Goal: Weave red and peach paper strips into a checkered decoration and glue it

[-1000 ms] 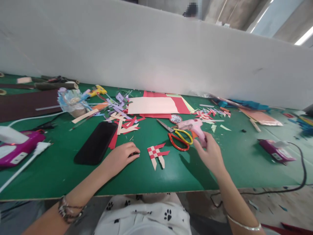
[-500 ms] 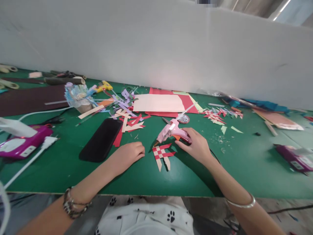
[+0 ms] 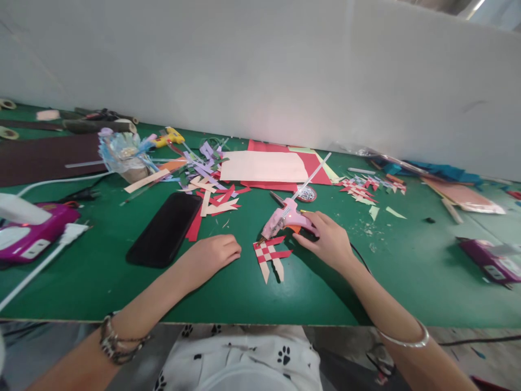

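Observation:
My right hand [image 3: 328, 239] is wrapped round the handle of a pink hot glue gun [image 3: 280, 218], with a clear glue stick [image 3: 312, 176] jutting from its back. The gun's nozzle points down and left, at the upper left edge of a small woven paper fish [image 3: 266, 252] in red and cream. Whether the tip touches the paper, I cannot tell. Left of the fish, my left hand [image 3: 217, 252] rests on the green table [image 3: 228, 301], fingers curled together, with nothing visible in them. A black phone [image 3: 165, 231] lies beside my left forearm.
Loose paper strips [image 3: 215, 198] and a cream sheet [image 3: 264, 166] on red paper lie farther back. Several woven pieces [image 3: 358, 189] are at the right. A yellow glue gun [image 3: 169, 137] is behind on the left. Purple power strips [image 3: 38, 231] stand at both sides, with white cables at the left.
The whole view has shifted slightly. Both hands, the glue gun and the woven paper fish keep nearly the same places relative to each other.

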`<state>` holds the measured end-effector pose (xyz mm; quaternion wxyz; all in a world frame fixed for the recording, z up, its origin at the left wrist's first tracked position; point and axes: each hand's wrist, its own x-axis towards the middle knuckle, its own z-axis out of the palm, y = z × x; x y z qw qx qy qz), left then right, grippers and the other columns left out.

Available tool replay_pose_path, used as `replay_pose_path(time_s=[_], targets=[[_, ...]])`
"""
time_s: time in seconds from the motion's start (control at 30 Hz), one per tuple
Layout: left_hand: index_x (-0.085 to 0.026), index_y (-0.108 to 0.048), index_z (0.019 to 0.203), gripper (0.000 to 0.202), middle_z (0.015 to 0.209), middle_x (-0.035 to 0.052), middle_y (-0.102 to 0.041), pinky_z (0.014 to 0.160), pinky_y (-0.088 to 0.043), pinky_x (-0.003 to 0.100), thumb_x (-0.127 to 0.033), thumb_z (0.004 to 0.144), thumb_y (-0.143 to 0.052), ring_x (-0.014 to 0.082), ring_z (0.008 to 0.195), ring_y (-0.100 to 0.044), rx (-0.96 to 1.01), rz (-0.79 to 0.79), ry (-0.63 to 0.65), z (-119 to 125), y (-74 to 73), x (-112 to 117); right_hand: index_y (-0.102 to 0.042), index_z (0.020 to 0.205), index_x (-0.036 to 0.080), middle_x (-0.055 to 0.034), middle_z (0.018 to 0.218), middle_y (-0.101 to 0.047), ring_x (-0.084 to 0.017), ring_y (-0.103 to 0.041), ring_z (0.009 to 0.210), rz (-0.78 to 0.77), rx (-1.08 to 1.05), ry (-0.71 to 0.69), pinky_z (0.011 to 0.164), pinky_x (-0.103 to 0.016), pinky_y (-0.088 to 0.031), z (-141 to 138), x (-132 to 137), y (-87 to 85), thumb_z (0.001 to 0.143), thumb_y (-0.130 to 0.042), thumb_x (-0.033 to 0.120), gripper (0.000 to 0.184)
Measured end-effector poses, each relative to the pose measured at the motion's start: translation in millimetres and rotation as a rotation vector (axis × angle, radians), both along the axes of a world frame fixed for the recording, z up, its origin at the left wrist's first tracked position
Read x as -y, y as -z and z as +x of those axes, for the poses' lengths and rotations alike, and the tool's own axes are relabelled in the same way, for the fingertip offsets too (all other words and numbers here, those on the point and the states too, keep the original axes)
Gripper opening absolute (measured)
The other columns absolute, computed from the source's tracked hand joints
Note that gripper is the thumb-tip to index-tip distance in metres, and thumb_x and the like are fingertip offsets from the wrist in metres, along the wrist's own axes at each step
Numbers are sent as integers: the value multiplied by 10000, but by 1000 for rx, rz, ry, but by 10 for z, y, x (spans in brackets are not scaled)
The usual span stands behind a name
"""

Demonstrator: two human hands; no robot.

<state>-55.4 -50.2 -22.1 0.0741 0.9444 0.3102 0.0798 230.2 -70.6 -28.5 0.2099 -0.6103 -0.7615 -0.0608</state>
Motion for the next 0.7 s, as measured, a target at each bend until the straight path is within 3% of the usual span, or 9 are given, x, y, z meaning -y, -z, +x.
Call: replay_pose_path(time_s=[0.47, 0.7], targets=[[-161, -617, 829, 333, 810, 31, -621, 669, -447, 229, -288, 929, -326, 135, 755, -602, 83, -36, -10, -33, 44, -23, -544, 1101, 162, -85, 928, -630, -211, -597, 841, 75, 128, -71, 622, -278, -456, 33, -1, -5, 854, -454, 451, 390], [-166, -622, 837, 346, 820, 34, -627, 679, -446, 233, -309, 930, -321, 140, 764, -601, 118, -61, -19, -48, 59, -31, -542, 1089, 181, -70, 927, -624, -210, -591, 836, 63, 73, -21, 600, -267, -433, 33, 7, -14, 811, -490, 503, 429]])
